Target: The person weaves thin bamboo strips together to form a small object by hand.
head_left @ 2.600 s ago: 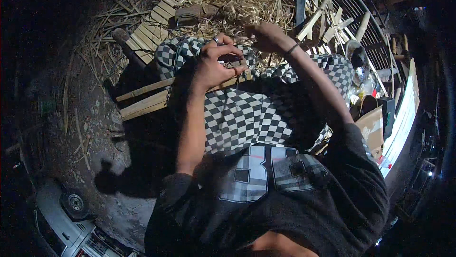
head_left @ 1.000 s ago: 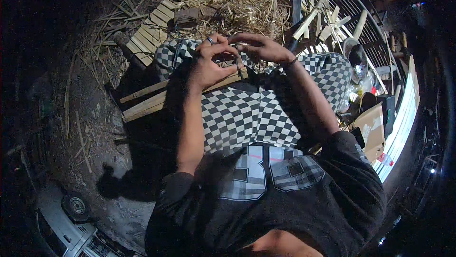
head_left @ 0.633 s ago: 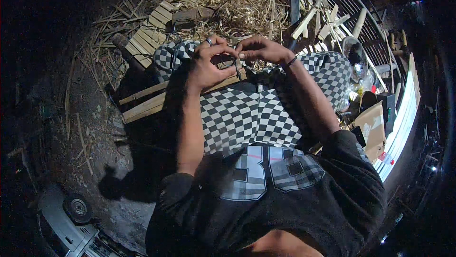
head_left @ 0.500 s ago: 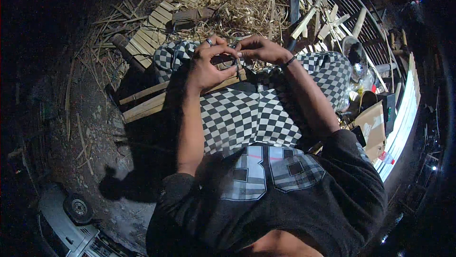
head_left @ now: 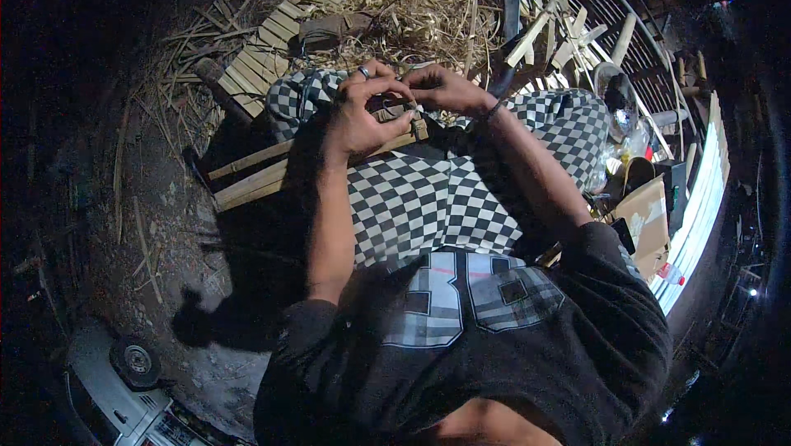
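Note:
Long split bamboo strips [head_left: 255, 189] lie across my lap, their right ends between my hands. My left hand [head_left: 360, 120], with a ring on one finger, curls round these ends, thumb below and fingers above. My right hand [head_left: 451, 90] is closed in a pinch just above the ends, its fingertips meeting those of my left hand. A thin dark strip [head_left: 416, 129] loops round the bamboo ends and seems to run up to the pinch. Shadow and fingers hide exactly how it is held.
Ahead lies a slatted bamboo platform [head_left: 276, 27] with a heap of shavings [head_left: 420, 13]. A long dark flat blade [head_left: 512, 5] and loose split bamboo [head_left: 540, 30] are at the far right. A cardboard box [head_left: 644, 219] stands to my right. A vehicle [head_left: 115, 388] shows lower left.
My right hand has shifted slightly left and down, closer to my left fingers. The dark strip's hanging end shows less than before. My left hand and the bamboo have hardly moved.

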A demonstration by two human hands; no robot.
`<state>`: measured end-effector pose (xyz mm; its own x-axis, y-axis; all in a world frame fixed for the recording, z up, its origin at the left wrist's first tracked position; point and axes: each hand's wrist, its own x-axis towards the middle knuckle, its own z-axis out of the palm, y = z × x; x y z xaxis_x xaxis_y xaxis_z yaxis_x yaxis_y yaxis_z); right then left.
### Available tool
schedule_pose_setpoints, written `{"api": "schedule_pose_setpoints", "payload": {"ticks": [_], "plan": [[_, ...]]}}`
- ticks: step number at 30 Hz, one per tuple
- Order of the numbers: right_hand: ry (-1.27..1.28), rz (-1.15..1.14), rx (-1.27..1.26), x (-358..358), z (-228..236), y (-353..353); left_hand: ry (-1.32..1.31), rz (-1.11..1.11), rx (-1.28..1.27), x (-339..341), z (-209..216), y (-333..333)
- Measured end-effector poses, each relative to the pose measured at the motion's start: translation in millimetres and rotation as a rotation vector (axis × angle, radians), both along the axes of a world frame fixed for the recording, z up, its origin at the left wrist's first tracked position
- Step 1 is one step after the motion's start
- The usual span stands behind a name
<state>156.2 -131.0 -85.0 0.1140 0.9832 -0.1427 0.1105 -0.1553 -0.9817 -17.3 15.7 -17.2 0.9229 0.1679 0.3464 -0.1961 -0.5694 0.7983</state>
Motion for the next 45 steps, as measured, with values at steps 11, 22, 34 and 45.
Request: {"api": "schedule_pose_setpoints", "payload": {"ticks": [11, 22, 34, 45], "plan": [[-0.086, -0.031, 0.122, -5.2, -3.7, 6.9, -0.012, 0.04, 0.035, 0.1, -0.6, -4.7], [0.009, -0.089, 0.02, -8.8, 6.3, 5.8, -0.006, 0.06, 0.036, 0.2, 3.9, -5.4], [-0.092, -0.183, -0.015, -3.8, -1.4, 7.0, -0.018, 0.039, 0.044, 1.1, 3.1, -2.8], [-0.385, -0.385, -0.176, 22.0, -36.1, 3.4, -0.053, 0.042, 0.024, 3.6, -3.3, -5.2]]}}
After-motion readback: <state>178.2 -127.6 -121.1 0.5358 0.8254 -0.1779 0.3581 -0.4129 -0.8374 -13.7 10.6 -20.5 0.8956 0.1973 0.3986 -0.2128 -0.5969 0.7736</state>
